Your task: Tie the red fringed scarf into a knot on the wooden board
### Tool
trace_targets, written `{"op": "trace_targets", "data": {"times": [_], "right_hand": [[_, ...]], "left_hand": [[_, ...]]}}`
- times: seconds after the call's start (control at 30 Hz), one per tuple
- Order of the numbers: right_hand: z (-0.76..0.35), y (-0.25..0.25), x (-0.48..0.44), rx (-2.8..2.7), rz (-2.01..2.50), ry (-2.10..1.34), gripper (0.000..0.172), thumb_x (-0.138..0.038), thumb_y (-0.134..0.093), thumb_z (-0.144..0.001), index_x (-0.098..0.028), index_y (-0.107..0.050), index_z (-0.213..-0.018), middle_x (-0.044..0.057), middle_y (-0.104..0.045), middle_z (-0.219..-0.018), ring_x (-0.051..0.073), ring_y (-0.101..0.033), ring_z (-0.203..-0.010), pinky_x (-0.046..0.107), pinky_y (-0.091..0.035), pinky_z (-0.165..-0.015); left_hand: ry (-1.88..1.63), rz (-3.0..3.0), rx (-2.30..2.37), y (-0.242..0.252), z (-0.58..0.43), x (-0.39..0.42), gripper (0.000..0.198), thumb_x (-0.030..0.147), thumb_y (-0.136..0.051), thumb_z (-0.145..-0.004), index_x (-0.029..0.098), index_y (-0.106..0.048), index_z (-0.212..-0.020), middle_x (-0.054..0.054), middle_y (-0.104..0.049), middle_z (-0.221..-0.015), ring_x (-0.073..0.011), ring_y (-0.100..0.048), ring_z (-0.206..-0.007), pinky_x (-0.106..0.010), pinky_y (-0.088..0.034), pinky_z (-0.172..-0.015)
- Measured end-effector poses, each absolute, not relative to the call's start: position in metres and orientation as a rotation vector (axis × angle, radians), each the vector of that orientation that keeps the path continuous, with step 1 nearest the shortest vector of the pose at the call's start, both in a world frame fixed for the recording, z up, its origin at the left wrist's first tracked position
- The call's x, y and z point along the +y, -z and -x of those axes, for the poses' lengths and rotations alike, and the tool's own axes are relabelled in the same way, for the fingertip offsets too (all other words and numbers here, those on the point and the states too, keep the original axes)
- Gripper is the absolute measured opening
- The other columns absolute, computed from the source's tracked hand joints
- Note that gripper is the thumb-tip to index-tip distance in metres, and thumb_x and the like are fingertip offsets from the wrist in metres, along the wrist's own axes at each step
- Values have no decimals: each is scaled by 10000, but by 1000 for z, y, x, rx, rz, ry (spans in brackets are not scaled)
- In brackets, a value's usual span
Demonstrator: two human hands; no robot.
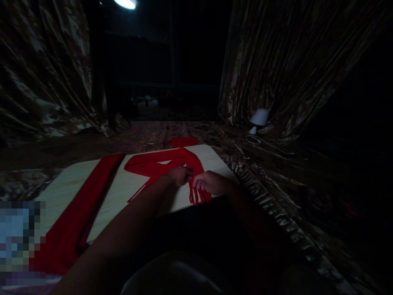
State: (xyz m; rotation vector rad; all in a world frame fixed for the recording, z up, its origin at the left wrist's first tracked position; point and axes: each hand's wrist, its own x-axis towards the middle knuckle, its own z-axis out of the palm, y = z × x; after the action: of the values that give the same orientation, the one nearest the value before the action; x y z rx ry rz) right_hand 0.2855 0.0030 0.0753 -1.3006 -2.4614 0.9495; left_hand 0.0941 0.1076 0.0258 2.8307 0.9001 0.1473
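Note:
A red fringed scarf point(159, 164) lies folded across a light wooden board point(123, 192). My left hand point(180, 175) rests on the scarf near its fringed end, fingers curled and pinching the cloth. My right hand point(208, 183) is closed on the red fringe point(196, 196), whose strands hang over the board's near edge. The two hands almost touch. A second long red band point(80, 217) runs diagonally down the board's left side.
The room is dark. Shiny patterned curtains point(276, 69) hang left and right, and patterned bedding point(264, 184) surrounds the board. A small white lamp point(259, 119) with a cable stands at the back right. A pixelated patch covers the lower left corner.

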Motion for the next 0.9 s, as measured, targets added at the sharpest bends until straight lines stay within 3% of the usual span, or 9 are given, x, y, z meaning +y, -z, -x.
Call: {"op": "trace_targets", "data": {"times": [0.1, 0.2, 0.43, 0.57, 0.67, 0.77, 0.9], "right_hand": [[-284, -69, 11, -2528, 1358, -595, 436, 54, -472, -716, -121, -723, -1027, 92, -718, -977, 163, -645, -860, 222, -451, -725], [-279, -64, 5, -2696, 1309, -515, 382, 20, -549, -713, -146, -741, -1000, 99, -702, -1035, 185, -637, -899, 241, -450, -749], [-284, -68, -6, -2602, 1127, -1417, 426, 43, -424, -761, -133, -707, -1027, 19, -691, -822, 77, -597, -603, 175, -431, -566], [-298, -60, 24, -2157, 1253, -1015, 280, -39, -485, -800, -142, -704, -941, 10, -685, -748, 93, -599, -606, 186, -441, -566], [-313, -47, 57, -1887, 1240, -761, 215, -69, -536, -796, -156, -711, -886, 45, -733, -867, 135, -667, -764, 248, -511, -723], [-329, -32, 85, -1690, 1382, -554, 200, -85, -531, -814, -150, -711, -870, 69, -740, -894, 163, -677, -812, 290, -522, -787], [-342, -14, 104, -1698, 1624, -239, 292, -53, -499, -809, -147, -728, -965, 84, -745, -962, 184, -672, -877, 294, -500, -844]], "left_hand": [[-132, -2832, 911, -26, -95, 106, 386, 272, -514, -923, 272, -688, -1268, -42, -633, -1377, -201, -537, -1329, -293, -411, -1104], [-132, -2819, 959, -25, -94, 107, 411, 270, -504, -926, 244, -670, -1300, -66, -611, -1402, -203, -532, -1334, -296, -403, -1115], [-193, -2785, 960, -20, -96, 107, 428, 252, -506, -913, 234, -666, -1309, -85, -601, -1409, -220, -526, -1342, -335, -407, -1124], [-361, -2767, 932, -30, -93, 96, 473, 227, -527, -879, 218, -649, -1335, -77, -584, -1430, -216, -519, -1347, -325, -396, -1134], [-655, -2661, 999, -43, -64, 91, 509, 261, -461, -913, 189, -591, -1400, -73, -571, -1443, -208, -519, -1345, -327, -401, -1131], [-847, -2433, 1407, -53, -7, 92, 478, 355, -452, -928, 179, -651, -1325, -80, -659, -1335, -234, -615, -1230, -333, -454, -1073], [-728, -2201, 1916, -50, 70, 87, 459, 413, -538, -870, 200, -699, -1244, -87, -740, -1166, -265, -698, -1045, -316, -525, -907]]}}
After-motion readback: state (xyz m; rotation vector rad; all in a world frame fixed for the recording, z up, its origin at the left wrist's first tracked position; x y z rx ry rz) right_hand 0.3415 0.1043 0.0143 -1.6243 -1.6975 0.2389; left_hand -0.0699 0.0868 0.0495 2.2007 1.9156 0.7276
